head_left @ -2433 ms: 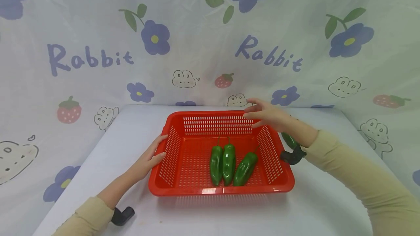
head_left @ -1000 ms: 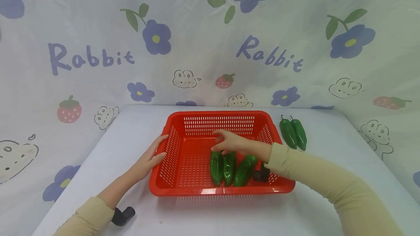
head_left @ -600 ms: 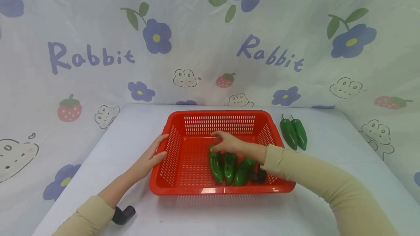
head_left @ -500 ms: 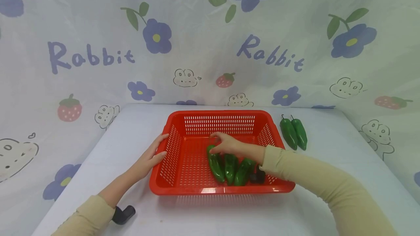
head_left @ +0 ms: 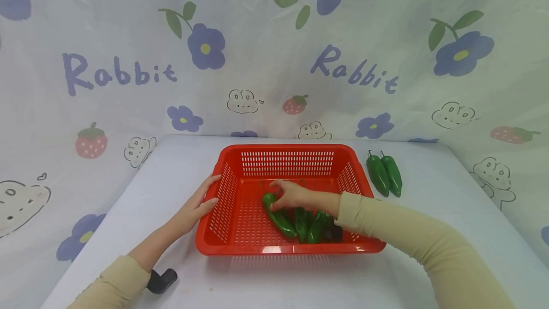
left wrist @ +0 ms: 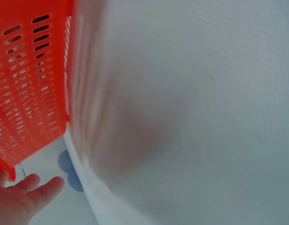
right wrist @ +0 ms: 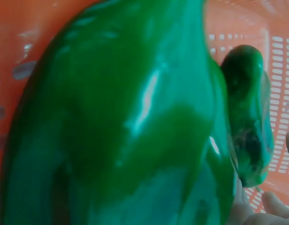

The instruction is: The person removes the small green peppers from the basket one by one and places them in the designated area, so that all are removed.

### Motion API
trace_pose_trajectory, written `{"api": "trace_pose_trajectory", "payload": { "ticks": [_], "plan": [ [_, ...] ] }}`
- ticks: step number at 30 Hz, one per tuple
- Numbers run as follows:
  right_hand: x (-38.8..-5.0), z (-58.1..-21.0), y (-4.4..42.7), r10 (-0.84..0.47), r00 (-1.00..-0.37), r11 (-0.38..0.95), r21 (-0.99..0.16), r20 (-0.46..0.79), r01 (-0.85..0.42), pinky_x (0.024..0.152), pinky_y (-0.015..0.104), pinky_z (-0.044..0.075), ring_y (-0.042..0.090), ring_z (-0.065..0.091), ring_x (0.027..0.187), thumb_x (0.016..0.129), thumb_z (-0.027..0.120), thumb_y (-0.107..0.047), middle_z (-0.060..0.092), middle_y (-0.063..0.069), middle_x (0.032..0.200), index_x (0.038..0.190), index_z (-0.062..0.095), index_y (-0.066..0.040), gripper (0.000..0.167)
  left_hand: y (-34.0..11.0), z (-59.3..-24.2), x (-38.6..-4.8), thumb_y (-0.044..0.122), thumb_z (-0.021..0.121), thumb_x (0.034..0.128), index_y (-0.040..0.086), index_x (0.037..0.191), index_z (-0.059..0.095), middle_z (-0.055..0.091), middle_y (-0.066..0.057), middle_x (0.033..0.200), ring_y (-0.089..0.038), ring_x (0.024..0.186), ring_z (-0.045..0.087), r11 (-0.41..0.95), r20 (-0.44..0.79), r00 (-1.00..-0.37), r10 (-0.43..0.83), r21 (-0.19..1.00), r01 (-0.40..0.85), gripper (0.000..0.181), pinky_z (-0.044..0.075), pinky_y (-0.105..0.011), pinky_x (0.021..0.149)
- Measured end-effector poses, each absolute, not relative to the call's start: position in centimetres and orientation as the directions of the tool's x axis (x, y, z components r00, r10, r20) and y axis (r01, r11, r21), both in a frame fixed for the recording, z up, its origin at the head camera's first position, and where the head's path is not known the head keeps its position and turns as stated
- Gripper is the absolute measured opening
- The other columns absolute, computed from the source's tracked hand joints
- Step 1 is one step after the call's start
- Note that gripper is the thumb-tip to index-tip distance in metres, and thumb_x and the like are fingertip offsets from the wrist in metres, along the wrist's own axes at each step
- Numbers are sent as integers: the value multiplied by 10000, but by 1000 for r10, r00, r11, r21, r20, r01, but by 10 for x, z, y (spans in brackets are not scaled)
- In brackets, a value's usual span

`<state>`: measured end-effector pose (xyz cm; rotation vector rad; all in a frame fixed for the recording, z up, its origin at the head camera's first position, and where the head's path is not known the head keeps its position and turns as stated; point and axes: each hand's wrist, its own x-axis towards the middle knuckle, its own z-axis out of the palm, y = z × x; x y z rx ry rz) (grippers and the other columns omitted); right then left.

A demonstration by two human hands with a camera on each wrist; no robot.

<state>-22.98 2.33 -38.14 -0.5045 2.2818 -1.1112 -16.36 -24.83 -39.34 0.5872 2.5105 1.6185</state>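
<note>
A red slotted plastic basket [head_left: 289, 249] stands on the white table. Three green chili peppers lie in it. My right hand [head_left: 291, 195] reaches inside and grips the leftmost green chili pepper [head_left: 280, 222] near its stem end; this pepper slants to the left. Beside it lie a middle pepper [head_left: 301, 228] and a right pepper [head_left: 317, 228], both partly under my hand and wrist. A pepper [right wrist: 111, 112] fills much of the right wrist view, close to the camera. My left hand [head_left: 190, 211] rests against the basket's left rim, its fingers [left wrist: 43, 194] extended.
Two more green peppers [head_left: 378, 175] lie side by side on the table, right of the basket. A patterned cloth [head_left: 274, 61] hangs behind the table. Black wrist-worn devices [head_left: 161, 281] are on both wrists.
My right hand has come from above the basket's right rim into the basket. The leftmost pepper has shifted left and tilted with it. My left hand has stayed put.
</note>
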Motion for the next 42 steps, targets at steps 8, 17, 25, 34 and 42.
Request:
{"api": "trace_pose_trajectory", "payload": {
  "ticks": [8, 17, 25, 34, 42],
  "plan": [
    [-225, -383, 21, -590, -748, 649, -729, -304, -216, 770, 299, 490, 199, 545, 972, 724, 746, -116, 573, 101, 1151, 1237, 493, -87, 572, -247, -393, -164, 126, 420, 936, 102, 1433, 169, 141, -224, 1463, -378, 1014, 493, 348, 132, -917, 376, 897, 271, 558, 554, -317, 694],
    [-223, -389, 16, -608, -733, 656, -713, -305, -247, 753, 310, 498, 188, 538, 938, 727, 744, -113, 568, 87, 1111, 1235, 495, -117, 565, -246, -393, -164, 130, 421, 935, 101, 1432, 173, 159, -227, 1454, -369, 1006, 498, 358, 132, -919, 372, 893, 273, 557, 554, -313, 693],
    [-218, -387, 12, -652, -709, 650, -679, -269, -340, 756, 295, 485, 170, 547, 916, 719, 751, -88, 606, 83, 1069, 1243, 507, -138, 580, -248, -394, -165, 133, 410, 940, 84, 1430, 169, 177, -227, 1443, -304, 994, 515, 370, 133, -920, 369, 887, 277, 549, 550, -294, 698],
    [-220, -389, 12, -653, -696, 662, -673, -299, -331, 758, 290, 471, 155, 520, 890, 740, 747, -136, 583, 46, 1051, 1253, 502, -179, 570, -247, -393, -164, 139, 409, 942, 92, 1432, 170, 158, -216, 1458, -334, 1012, 497, 372, 122, -925, 359, 891, 261, 548, 549, -298, 708],
    [-223, -389, 12, -649, -690, 671, -669, -321, -320, 781, 307, 478, 164, 506, 910, 751, 740, -159, 564, 25, 1059, 1250, 507, -206, 552, -247, -393, -165, 140, 404, 940, 84, 1433, 165, 171, -231, 1448, -359, 1020, 493, 365, 127, -923, 363, 892, 267, 551, 552, -319, 707]
  ]
}}
